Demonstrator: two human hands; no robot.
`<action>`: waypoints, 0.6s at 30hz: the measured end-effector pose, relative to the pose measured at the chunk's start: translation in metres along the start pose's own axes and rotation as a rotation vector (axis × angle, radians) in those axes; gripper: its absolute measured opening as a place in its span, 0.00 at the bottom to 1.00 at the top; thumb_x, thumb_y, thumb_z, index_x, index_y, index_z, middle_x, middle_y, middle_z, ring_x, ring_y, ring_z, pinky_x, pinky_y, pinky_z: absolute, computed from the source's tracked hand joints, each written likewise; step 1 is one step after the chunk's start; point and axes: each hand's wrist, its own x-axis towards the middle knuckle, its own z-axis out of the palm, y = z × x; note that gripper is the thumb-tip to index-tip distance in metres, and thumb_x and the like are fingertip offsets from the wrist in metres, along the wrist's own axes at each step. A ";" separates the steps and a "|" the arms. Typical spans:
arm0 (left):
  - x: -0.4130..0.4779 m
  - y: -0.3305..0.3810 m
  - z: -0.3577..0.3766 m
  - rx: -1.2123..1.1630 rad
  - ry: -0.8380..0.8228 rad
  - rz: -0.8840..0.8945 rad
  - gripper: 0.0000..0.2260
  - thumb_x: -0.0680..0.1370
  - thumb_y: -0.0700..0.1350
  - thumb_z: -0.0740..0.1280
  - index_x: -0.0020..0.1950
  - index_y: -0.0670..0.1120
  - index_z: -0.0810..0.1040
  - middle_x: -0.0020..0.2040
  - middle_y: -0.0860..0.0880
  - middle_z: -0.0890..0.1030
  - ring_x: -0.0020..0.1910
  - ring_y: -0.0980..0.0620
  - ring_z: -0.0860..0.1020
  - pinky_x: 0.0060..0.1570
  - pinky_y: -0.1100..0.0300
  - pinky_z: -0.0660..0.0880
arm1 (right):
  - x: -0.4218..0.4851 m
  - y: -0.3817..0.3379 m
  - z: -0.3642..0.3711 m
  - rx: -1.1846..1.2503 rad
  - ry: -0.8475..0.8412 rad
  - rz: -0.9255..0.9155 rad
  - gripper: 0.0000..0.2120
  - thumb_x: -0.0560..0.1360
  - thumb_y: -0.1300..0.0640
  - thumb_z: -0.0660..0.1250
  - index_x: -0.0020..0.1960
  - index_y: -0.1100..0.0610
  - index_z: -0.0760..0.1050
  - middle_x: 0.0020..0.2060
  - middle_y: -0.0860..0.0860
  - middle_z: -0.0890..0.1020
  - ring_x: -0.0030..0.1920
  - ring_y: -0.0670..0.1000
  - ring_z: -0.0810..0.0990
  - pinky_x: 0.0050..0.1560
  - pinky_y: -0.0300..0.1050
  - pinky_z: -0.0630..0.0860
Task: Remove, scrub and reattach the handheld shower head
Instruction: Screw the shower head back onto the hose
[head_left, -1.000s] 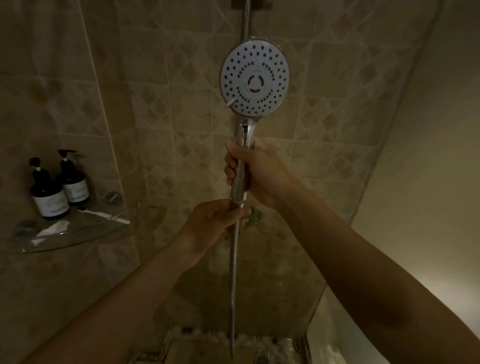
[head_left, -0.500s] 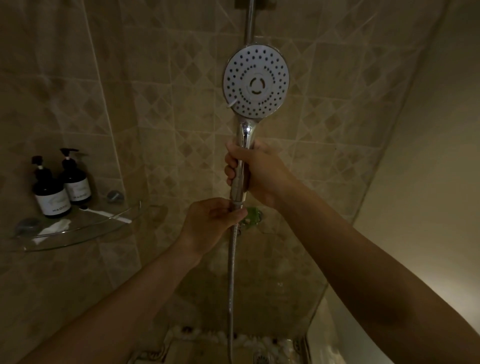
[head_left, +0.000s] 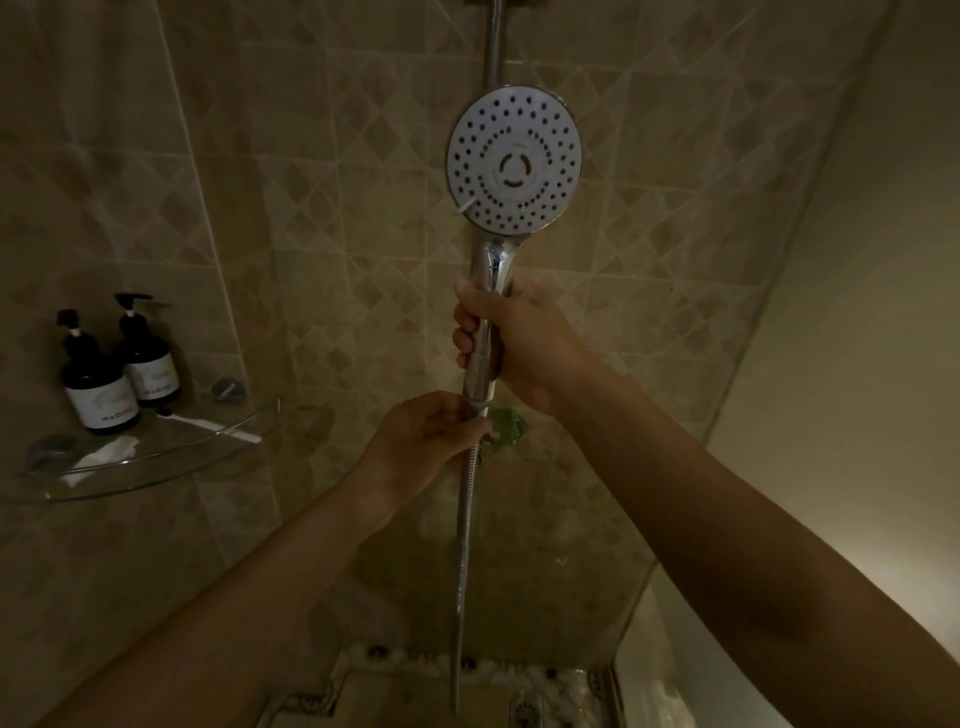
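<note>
The handheld shower head (head_left: 514, 158) is held upright in front of the tiled wall (head_left: 322, 218), its round white spray face, dotted with nozzle holes around a central ring, turned toward the camera. The right hand (head_left: 511, 345) is wrapped round the chrome handle (head_left: 485, 322), fingers curled close together on the left side of the handle and the thumb higher up at its flared top; the spray face stands just above that grip. Directly below those fingers, the left hand (head_left: 426, 439) pinches the joint where the handle meets the ribbed metal hose (head_left: 464, 545), fingertips pressed together around the connector. The hose hangs straight down from the pinch toward the floor. Just right of the left fingertips a green fitting (head_left: 506, 423) shows partly behind the hose. A chrome riser rail (head_left: 493, 41) runs up behind the spray face.

Well left of both hands, a curved glass corner shelf (head_left: 171, 460) carries two dark pump bottles (head_left: 117, 369) with pale labels, standing side by side, and a white crumpled item (head_left: 101, 457) whose nature cannot be told.
</note>
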 end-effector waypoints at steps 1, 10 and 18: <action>-0.001 0.002 0.000 -0.033 -0.033 -0.006 0.02 0.73 0.48 0.73 0.43 0.56 0.84 0.45 0.52 0.87 0.46 0.55 0.84 0.46 0.59 0.80 | 0.000 0.000 0.000 0.000 0.001 -0.004 0.06 0.81 0.60 0.65 0.48 0.57 0.69 0.31 0.50 0.73 0.32 0.50 0.73 0.38 0.49 0.73; -0.001 -0.004 -0.007 -0.255 -0.168 0.010 0.10 0.77 0.41 0.64 0.52 0.47 0.84 0.53 0.43 0.86 0.49 0.42 0.84 0.50 0.54 0.80 | 0.002 0.003 0.002 0.027 -0.009 0.036 0.06 0.81 0.60 0.65 0.49 0.57 0.68 0.31 0.51 0.72 0.31 0.50 0.73 0.36 0.47 0.73; 0.003 -0.011 -0.003 -0.211 -0.081 0.024 0.07 0.72 0.47 0.74 0.48 0.48 0.86 0.51 0.44 0.86 0.50 0.44 0.85 0.48 0.56 0.80 | 0.003 0.004 0.000 0.019 -0.019 0.035 0.07 0.81 0.60 0.66 0.47 0.57 0.68 0.31 0.50 0.72 0.32 0.50 0.73 0.36 0.47 0.73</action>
